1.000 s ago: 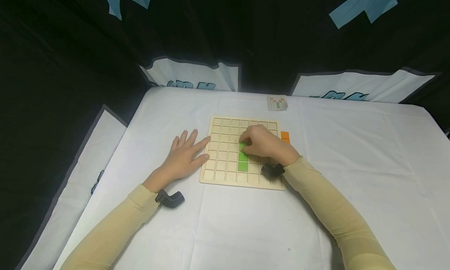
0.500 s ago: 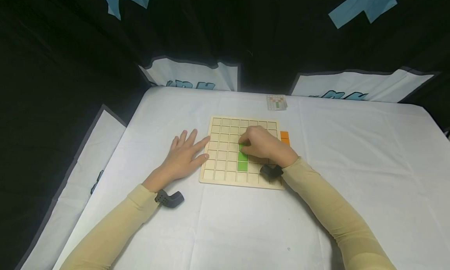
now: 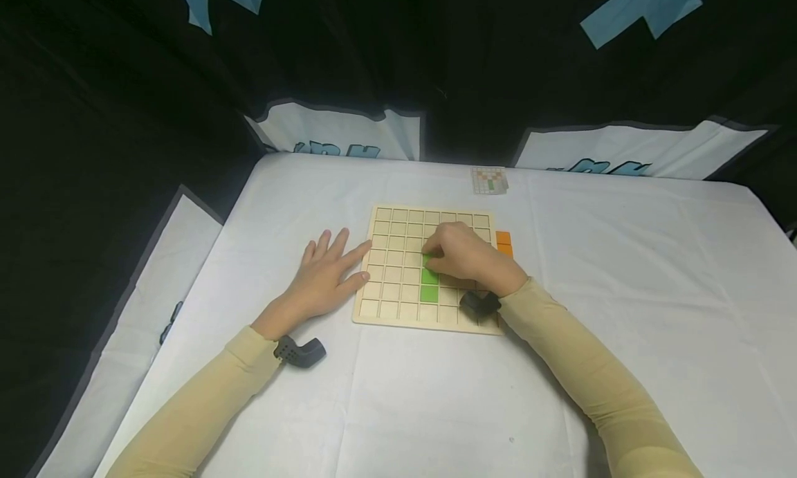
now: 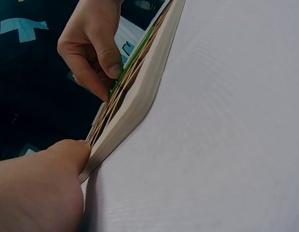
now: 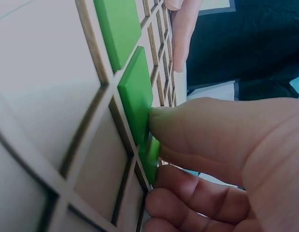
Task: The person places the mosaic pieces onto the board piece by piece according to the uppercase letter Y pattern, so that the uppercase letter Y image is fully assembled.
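Observation:
A wooden grid board [image 3: 391, 274] lies on the white table, and two green square tiles [image 3: 429, 294] show in neighbouring cells of one column. My right hand [image 3: 463, 256] is over the board, its thumb and fingers pinching a third green tile [image 5: 150, 162] at the top of that column. The right wrist view shows this tile partly hidden behind the thumb, in line with the other two. My left hand [image 3: 316, 284] lies spread on the table with thumb and index finger touching the board's left edge.
Orange tiles [image 3: 504, 238] lie beside the board's right edge, partly hidden by my right forearm. Behind the board is a small card [image 3: 490, 180] with a printed grid pattern. Black curtains [image 3: 473, 63] stand behind the white tablecloth [image 3: 429, 395].
Almost nothing differs. Both hands keep their places, the right one still at the green tile; the whole view has shifted very slightly.

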Tool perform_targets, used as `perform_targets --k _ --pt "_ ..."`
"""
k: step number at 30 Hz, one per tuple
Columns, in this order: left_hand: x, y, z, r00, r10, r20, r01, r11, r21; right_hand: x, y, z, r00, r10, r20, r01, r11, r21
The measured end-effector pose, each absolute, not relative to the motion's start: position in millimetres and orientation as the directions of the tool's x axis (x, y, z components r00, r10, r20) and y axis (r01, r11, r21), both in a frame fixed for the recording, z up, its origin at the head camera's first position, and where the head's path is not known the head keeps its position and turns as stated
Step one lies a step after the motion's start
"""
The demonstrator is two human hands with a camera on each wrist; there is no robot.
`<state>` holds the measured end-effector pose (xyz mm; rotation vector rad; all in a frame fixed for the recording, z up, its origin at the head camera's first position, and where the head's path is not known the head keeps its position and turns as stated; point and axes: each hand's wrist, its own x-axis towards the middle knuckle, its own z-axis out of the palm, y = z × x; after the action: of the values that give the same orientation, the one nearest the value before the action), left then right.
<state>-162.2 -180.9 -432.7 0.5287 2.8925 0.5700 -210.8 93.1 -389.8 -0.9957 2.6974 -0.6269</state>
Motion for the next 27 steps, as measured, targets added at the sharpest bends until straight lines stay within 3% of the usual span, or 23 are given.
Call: perform_targets --k 27 --pt "-162.8 -180.5 -436.1 -0.932 0.356 -0.063 0.307 0.871 0.383 -206.7 98.0 -395.1 -0.741 -0.671 0.027 -0.617 0.664 -0.422"
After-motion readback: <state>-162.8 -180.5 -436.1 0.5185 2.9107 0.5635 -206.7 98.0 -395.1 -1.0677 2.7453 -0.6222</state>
